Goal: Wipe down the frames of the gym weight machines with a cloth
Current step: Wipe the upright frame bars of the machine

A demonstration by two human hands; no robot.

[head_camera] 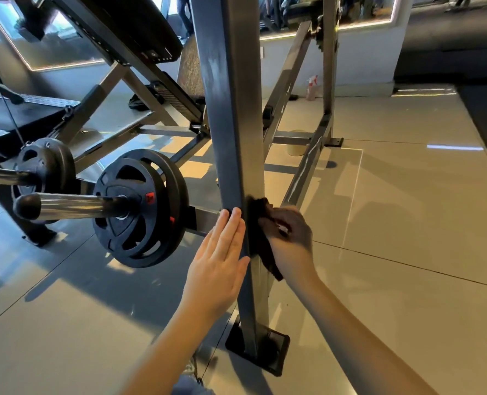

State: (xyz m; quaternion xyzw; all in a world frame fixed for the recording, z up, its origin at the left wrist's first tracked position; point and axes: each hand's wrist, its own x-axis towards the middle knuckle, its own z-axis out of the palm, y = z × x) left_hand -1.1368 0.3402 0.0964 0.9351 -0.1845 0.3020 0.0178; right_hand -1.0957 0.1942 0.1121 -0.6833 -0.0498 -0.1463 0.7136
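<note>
Two hands meet on one dark steel post (236, 124) of the weight machine, seen from the head camera looking down. The post rises from a black foot plate (278, 357) on the near floor and runs up out of the top of the view.

The left hand (222, 252) lies flat against the post's left face. Its fingers are straight and close together, pointing up, and they hold nothing. The right hand (290, 238) sits on the other side of the post at about the same height, its fingers curled round a dark cloth (256, 220). The cloth is bunched and pressed against the post's right face, with a loose end hanging below the hand.

Left of the post, a black weight plate (139, 208) sits on a chrome peg (65, 205) that points toward the left edge. A second plate (44, 166) hangs on another peg farther left. Above them slopes a black padded bench (139, 27).

To the far right of the post stand the machine's other grey bars, and a spray bottle (311, 88) with a red trigger stands on the floor by the far wall. A pale round container (296, 143) stands on the floor behind the post. The floor (407, 223) is glossy light tile — bright with patches of sun.
</note>
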